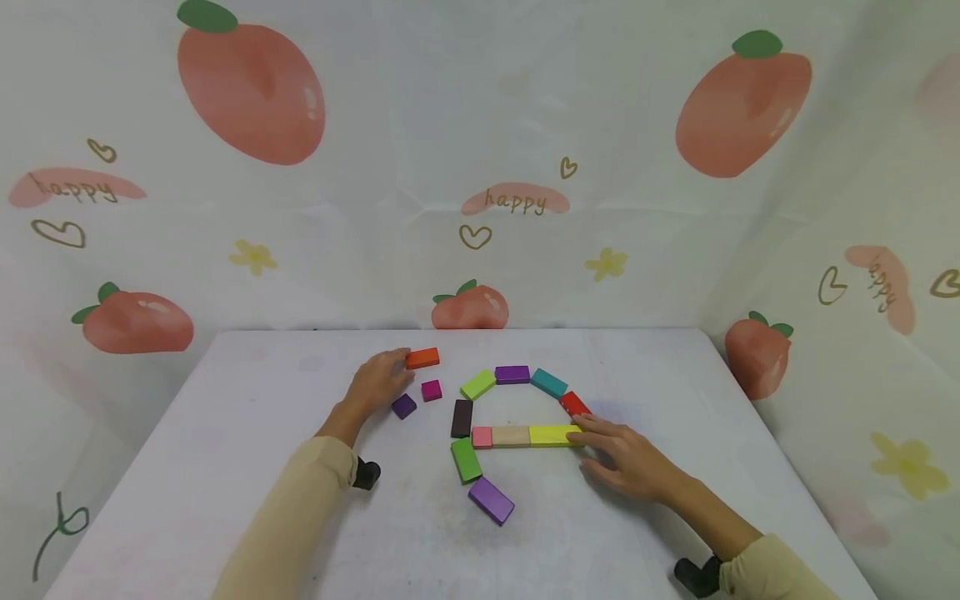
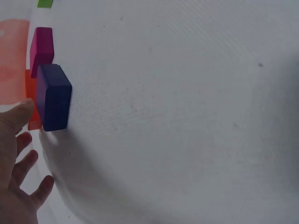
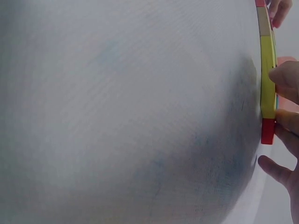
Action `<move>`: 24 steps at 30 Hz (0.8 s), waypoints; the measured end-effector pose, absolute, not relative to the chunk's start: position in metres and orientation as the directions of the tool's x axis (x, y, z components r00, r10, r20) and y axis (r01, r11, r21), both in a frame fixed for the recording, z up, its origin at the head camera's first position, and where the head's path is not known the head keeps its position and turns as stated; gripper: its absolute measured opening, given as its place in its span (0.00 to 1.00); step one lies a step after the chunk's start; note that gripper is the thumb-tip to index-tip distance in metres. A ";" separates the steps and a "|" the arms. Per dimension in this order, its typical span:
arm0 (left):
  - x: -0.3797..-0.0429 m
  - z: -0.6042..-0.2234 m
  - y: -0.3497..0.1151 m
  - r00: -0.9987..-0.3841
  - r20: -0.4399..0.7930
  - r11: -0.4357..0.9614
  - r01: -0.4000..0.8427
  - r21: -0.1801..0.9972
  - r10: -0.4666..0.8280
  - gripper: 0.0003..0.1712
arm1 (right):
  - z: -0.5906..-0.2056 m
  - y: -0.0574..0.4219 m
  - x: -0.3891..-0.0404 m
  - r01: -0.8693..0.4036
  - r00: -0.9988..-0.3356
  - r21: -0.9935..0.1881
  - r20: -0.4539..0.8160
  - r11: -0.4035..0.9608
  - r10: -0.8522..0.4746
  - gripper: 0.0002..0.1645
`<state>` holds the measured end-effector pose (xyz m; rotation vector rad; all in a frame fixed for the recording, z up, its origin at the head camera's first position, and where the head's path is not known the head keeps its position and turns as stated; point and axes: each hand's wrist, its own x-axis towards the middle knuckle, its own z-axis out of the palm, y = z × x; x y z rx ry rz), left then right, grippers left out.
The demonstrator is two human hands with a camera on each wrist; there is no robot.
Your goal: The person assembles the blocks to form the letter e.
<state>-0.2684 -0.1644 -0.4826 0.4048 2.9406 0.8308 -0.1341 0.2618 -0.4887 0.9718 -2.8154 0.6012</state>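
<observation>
At the back left, my left hand is at the left end of an orange block, fingertips at the far side and thumb at the near side. In the left wrist view its thumb overlaps the orange block, partly hidden behind a dark purple block; the other fingers are loosely spread. My right hand lies with extended fingers at the right end of a yellow block. Its fingertips are also close to a red block, the last of a curved row.
The row also has lime, purple, teal and black blocks. Beige and pink blocks adjoin the yellow one. Green and light purple blocks lie nearer. A magenta block sits by the left hand.
</observation>
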 end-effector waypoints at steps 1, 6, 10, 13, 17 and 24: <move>-0.269 -0.482 -0.164 -0.965 0.007 0.823 0.228 0.520 0.263 0.30 | -0.489 0.262 -0.134 -0.612 -0.790 -0.332 0.223 0.718 -0.571 0.25; -0.271 -0.481 -0.162 -0.968 -0.006 0.828 0.211 0.520 0.251 0.28 | -0.489 0.262 -0.134 -0.605 -0.795 -0.338 0.209 0.721 -0.570 0.25; -0.270 -0.480 -0.159 -0.974 0.007 0.833 0.199 0.517 0.228 0.26 | -0.489 0.263 -0.135 -0.605 -0.795 -0.336 0.205 0.722 -0.571 0.26; -0.269 -0.480 -0.157 -0.980 0.029 0.841 0.183 0.509 0.196 0.23 | -0.489 0.263 -0.135 -0.600 -0.798 -0.338 0.197 0.725 -0.569 0.25; -0.267 -0.480 -0.154 -0.984 0.069 0.846 0.174 0.504 0.162 0.19 | -0.489 0.262 -0.135 -0.595 -0.802 -0.336 0.184 0.730 -0.569 0.25; -0.266 -0.479 -0.151 -0.983 0.117 0.842 0.185 0.507 0.145 0.17 | -0.488 0.261 -0.135 -0.606 -0.794 -0.341 0.198 0.719 -0.575 0.25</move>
